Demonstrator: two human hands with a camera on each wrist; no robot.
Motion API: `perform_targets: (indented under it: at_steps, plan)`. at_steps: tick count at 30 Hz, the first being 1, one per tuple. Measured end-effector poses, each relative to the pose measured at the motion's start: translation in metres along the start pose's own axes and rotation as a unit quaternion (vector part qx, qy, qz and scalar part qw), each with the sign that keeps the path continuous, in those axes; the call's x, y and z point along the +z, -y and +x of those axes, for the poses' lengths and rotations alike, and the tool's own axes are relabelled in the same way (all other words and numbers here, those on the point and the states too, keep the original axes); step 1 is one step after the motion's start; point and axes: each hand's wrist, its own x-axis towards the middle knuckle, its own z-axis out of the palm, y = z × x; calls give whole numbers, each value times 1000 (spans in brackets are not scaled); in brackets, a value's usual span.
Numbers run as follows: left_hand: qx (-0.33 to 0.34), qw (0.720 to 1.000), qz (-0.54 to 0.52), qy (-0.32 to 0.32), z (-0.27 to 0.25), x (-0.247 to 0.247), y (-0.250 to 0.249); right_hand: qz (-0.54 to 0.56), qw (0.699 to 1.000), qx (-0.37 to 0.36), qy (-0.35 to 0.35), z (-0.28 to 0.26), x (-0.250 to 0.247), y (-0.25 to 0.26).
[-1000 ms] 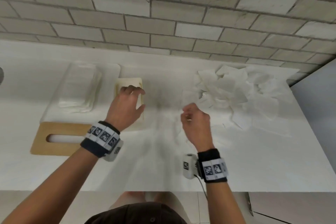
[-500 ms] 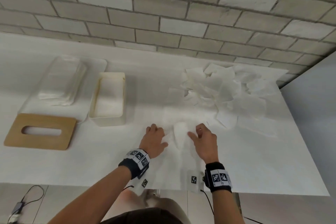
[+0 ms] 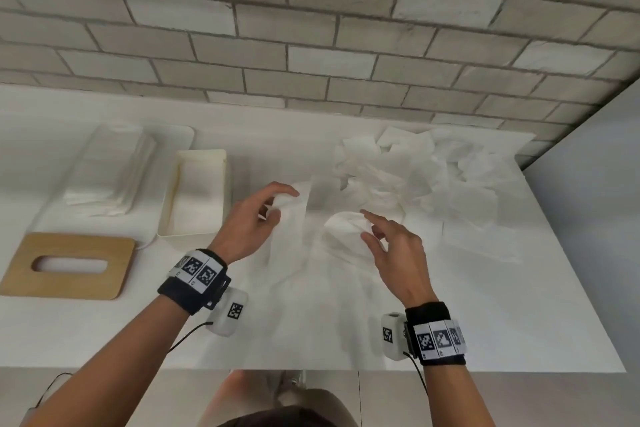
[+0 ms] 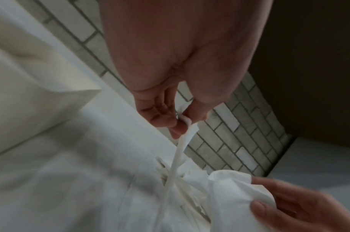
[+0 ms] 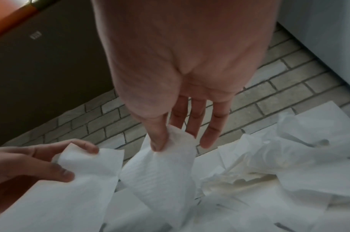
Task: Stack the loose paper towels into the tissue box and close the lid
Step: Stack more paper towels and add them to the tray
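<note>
Left hand (image 3: 251, 222) pinching paper towel (image 3: 294, 208), right hand (image 3: 394, 246) pinching its other end

On the countertop (image 3: 485, 305), the tissue box (image 3: 194, 198) sits left of centre. The lid (image 3: 69, 265) lies in front of it to the left. A wrapped towel pack (image 3: 110, 173) lies left of the box. The loose paper towels (image 3: 433, 180) are heaped at right, near the wall (image 3: 311, 28).

In the left wrist view, motion blur smeared the counter (image 4: 74, 164) and the cream tissue box (image 4: 37, 81) at left, and the right hand (image 4: 301, 210) ran off the lower right corner. In the right wrist view, the left hand (image 5: 31, 161) was cut by the left edge. The wooden lid (image 3: 69, 265) hid the counter beneath it.
</note>
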Motion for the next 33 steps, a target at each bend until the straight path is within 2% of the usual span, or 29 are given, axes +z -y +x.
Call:
perform_targets:
  at_steps: [2, 5, 9, 12, 13, 15, 18, 24, 28, 30, 32, 33]
  plan:
    - [30, 999, 23, 10, 1, 1, -14, 8, 1000, -2, -6, -2, -2, 9]
    - [56, 998, 36, 21, -1, 12, -18, 80, 997, 13, 7, -4, 2, 13]
    - [-1, 1000, 18, 19, -4, 30, -2, 158, 979, 121, 44, -7, 24, -4]
    - [-60, 998, 8, 25, -14, 38, 18, 94, 974, 186, 93, -15, 45, -25]
    - [-75, 997, 4, 23, -18, 40, 25, 39, 978, 182, 99, -19, 50, -29]
    - [-94, 996, 4, 12, -25, 41, 35, -66, 988, 125, 61, -23, 54, -26]
    - [-122, 993, 4, 3, -32, 41, 44, -101, 994, 44, 28, -16, 61, -8]
    - [-135, 991, -8, -12, -39, 37, 51, -200, 967, 7, 155, 3, 95, -4]
    - [-125, 991, -20, -35, -42, 30, 49, -130, 974, 33, 182, 7, 89, 9]
    - [-128, 989, -50, -53, -42, 27, 47, -81, 987, 21, 140, 13, 73, 26]
    - [-135, 986, -79, -62, -41, 25, 43, 49, 995, 27, 79, 22, 48, 57]
    - [-139, 984, -93, -62, -41, 24, 40, 139, 989, 30, 49, 25, 34, 76]
